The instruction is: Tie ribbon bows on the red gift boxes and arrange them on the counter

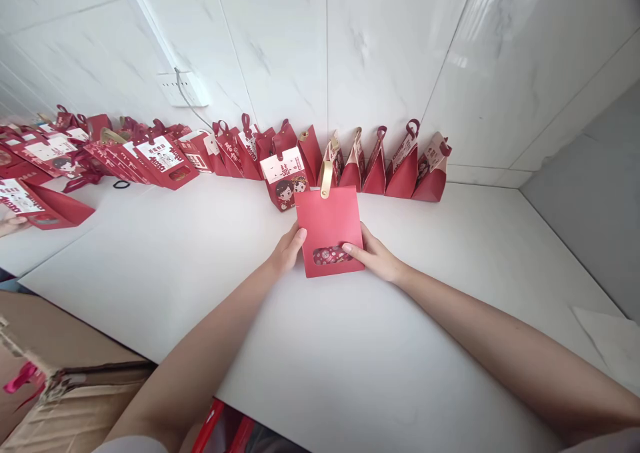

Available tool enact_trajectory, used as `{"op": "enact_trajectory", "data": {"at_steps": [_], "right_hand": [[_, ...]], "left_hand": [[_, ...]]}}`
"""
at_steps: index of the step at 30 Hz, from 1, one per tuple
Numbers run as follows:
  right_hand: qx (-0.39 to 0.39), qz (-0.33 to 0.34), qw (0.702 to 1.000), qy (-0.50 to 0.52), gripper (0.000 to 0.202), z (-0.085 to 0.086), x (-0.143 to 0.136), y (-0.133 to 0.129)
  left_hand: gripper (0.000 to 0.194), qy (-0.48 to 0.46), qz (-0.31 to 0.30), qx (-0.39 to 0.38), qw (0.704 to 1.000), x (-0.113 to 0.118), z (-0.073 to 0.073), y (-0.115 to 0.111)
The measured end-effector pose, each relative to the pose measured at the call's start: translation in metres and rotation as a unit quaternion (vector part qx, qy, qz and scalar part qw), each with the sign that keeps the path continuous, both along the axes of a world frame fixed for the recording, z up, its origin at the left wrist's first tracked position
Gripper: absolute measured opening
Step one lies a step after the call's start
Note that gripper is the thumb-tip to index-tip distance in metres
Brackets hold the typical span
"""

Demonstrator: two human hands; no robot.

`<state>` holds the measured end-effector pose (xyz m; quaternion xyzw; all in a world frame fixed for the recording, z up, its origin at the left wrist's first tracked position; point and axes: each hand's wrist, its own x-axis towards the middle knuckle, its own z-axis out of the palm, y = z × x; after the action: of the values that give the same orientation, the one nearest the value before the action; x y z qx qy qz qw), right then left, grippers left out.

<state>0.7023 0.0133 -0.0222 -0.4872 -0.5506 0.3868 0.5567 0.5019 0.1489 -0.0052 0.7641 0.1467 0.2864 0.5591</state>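
A red paper gift bag (330, 223) with a gold strap handle is held over the white table between my two hands. Through the oval window in its lower front, patterned red contents show. My left hand (289, 248) grips the bag's left edge, thumb on the front. On the other side my right hand (376, 253) grips the right edge, its thumb lying beside the window. Just behind stands a gift box (286, 180) printed with two cartoon figures, partly covered by the bag.
A row of red gift bags (375, 170) stands along the tiled wall, with more heaped at the left (55, 150). Another person's hand (13, 223) holds a red bag at far left. A cardboard box (75, 373) sits below the table (320, 360) at lower left.
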Motion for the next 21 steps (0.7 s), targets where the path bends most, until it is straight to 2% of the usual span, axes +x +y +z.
{"op": "enact_trajectory", "data": {"at_steps": [4, 6, 10, 12, 15, 17, 21], "right_hand": [[-0.004, -0.01, 1.0, -0.004, 0.068, 0.0, -0.001, -0.001], [-0.003, 0.017, 1.0, 0.016, 0.068, 0.001, 0.002, -0.001], [0.013, 0.136, 0.989, 0.058, 0.07, 0.004, 0.013, 0.002], [0.019, 0.148, 0.987, 0.067, 0.069, 0.006, 0.016, 0.003], [0.028, 0.131, 0.988, 0.069, 0.071, 0.008, 0.015, 0.004], [0.029, 0.135, 0.988, 0.071, 0.072, 0.01, 0.013, 0.005], [0.032, 0.145, 0.986, 0.077, 0.071, 0.015, 0.012, 0.006]], "left_hand": [[0.068, 0.062, -0.043, -0.055, 0.996, -0.004, -0.008, 0.01], [0.067, 0.057, -0.042, -0.068, 0.995, -0.003, -0.006, 0.009], [0.053, -0.009, 0.04, -0.043, 0.998, 0.0, 0.001, 0.007], [0.05, -0.025, 0.076, -0.02, 0.997, -0.001, 0.003, 0.008], [0.051, -0.019, 0.099, 0.01, 0.995, -0.002, 0.002, 0.01], [0.046, 0.002, 0.082, 0.016, 0.997, -0.003, 0.001, 0.01], [0.05, 0.04, 0.005, -0.02, 0.999, -0.001, 0.004, 0.011]]}}
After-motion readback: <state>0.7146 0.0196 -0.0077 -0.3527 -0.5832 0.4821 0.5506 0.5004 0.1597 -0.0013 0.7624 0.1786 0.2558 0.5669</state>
